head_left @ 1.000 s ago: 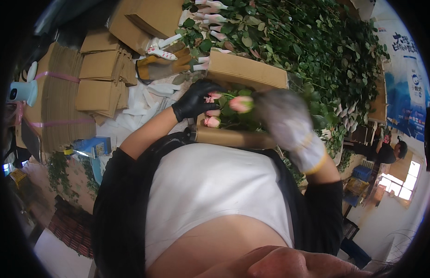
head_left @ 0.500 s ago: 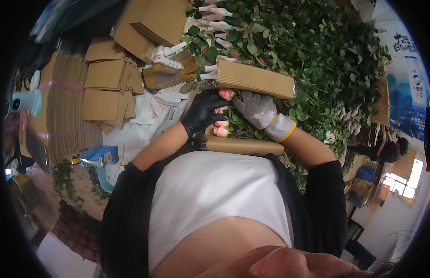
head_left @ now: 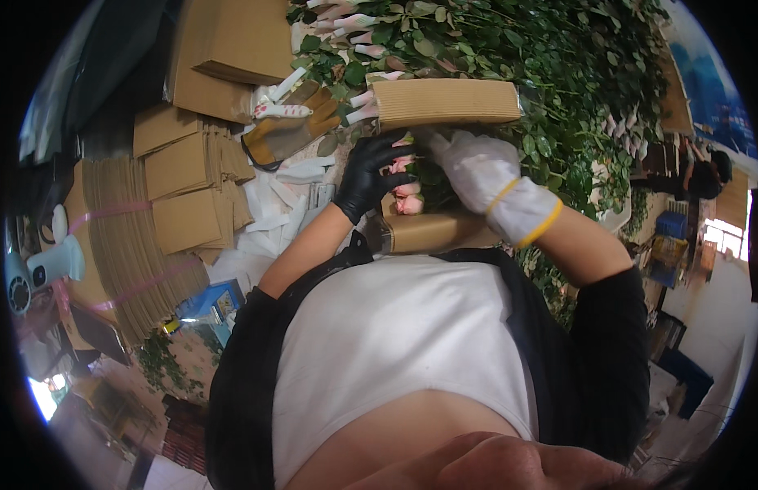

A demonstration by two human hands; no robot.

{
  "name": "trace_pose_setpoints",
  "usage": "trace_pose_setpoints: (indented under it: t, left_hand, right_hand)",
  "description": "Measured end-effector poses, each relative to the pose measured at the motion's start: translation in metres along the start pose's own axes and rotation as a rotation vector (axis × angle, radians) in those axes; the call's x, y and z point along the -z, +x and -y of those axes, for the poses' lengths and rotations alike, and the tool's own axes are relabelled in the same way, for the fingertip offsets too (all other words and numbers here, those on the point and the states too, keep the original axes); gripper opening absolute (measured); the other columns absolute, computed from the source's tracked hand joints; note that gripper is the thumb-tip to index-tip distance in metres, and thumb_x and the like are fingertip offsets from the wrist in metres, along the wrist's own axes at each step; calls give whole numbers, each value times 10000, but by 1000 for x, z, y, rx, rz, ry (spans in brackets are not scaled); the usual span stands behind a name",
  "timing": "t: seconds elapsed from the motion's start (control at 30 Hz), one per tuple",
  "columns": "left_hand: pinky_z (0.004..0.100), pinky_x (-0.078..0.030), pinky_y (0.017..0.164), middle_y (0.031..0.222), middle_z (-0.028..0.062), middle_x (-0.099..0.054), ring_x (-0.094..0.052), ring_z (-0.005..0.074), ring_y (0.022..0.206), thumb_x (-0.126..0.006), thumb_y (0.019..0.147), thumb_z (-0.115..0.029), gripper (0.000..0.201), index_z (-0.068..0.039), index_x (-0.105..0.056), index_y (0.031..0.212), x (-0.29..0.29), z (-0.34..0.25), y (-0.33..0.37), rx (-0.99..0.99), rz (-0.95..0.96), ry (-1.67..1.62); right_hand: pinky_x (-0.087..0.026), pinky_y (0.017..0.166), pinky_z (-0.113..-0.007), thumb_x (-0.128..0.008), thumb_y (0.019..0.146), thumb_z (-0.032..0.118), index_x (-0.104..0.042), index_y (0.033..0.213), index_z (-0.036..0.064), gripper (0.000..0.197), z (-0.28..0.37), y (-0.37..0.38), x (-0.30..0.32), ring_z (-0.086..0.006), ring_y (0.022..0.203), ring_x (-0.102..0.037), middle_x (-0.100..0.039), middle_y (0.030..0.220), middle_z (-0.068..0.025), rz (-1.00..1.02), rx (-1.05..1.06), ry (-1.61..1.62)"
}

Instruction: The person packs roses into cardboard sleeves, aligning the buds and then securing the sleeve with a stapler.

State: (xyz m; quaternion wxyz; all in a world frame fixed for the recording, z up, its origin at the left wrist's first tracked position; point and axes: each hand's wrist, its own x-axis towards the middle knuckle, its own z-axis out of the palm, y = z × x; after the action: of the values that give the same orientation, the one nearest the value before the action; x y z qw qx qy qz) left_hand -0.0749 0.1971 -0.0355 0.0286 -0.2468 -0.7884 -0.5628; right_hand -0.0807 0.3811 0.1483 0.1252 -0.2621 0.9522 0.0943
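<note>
Several pink roses (head_left: 407,203) lie side by side between two folded sides of a brown corrugated cardboard wrap (head_left: 448,101). The wrap's nearer side (head_left: 436,233) is rolled up close to my body. My left hand (head_left: 369,178), in a black glove, curls its fingers and thumb around the rose heads and partly covers them. Over the stems and leaves just right of the blooms is my right hand (head_left: 481,167), in a whitish glove with a yellow cuff edge. Its fingertips are blurred and partly hidden, so any grip there is unclear.
Leafy rose stems (head_left: 526,57) cover the far and right table, with white-sleeved buds (head_left: 354,24) along their left edge. Cardboard stacks (head_left: 113,237), a brown-and-black work glove (head_left: 289,135) and white sleeves (head_left: 268,212) lie to the left. Another person (head_left: 705,175) is off at the right.
The view has shifted and tilted slightly. My right hand has turned over the stems, its fingers now smeared by motion. My left hand stays at the rose heads.
</note>
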Motion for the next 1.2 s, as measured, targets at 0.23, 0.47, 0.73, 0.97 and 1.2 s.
trace_pose_setpoints:
  t: [0.23,0.47,0.73,0.97,1.2]
  left_hand:
    - [385,-452,1018,1282,137,-601,-563,307,1203,-849,711,-167,549,-112,-674,1229,-6,4,4,-75,15,67]
    - [243,-474,783,1035,29,-711,-606,98,895,-660,946,-93,215,-48,-723,1147,55,11,-59,333,-167,-126]
    - [265,-501,733,811,19,-705,-612,95,754,-626,991,-190,235,-27,-729,1124,18,-22,-113,612,-163,-177]
    - [294,-490,900,1118,111,-678,-637,157,997,-518,1042,-171,326,-17,-592,1320,10,-21,-138,317,-385,77]
    - [351,-410,1041,1370,164,-570,-553,252,1251,-488,1035,-319,492,-13,-463,1421,10,28,3,227,-180,-187]
  right_hand:
    - [-549,714,-462,-590,824,100,-579,1049,5,245,3,19,-52,-370,829,-687,-692,888,-199,-129,-45,329]
    - [-552,802,-426,-573,875,66,-600,1241,93,368,-22,-64,28,-344,924,-669,-679,1062,-169,-551,36,370]
    - [-563,842,-389,-609,904,297,-659,1188,113,342,-89,-191,-164,-307,986,-694,-698,1133,-168,720,-265,246]
    - [-547,888,-378,-690,846,36,-694,1138,77,296,20,-150,16,-226,1023,-677,-678,1177,-108,-99,82,1885]
    - [-323,1145,-447,-707,802,192,-382,1489,107,765,-10,-3,-47,-363,1371,-396,-427,1472,-181,-171,370,223]
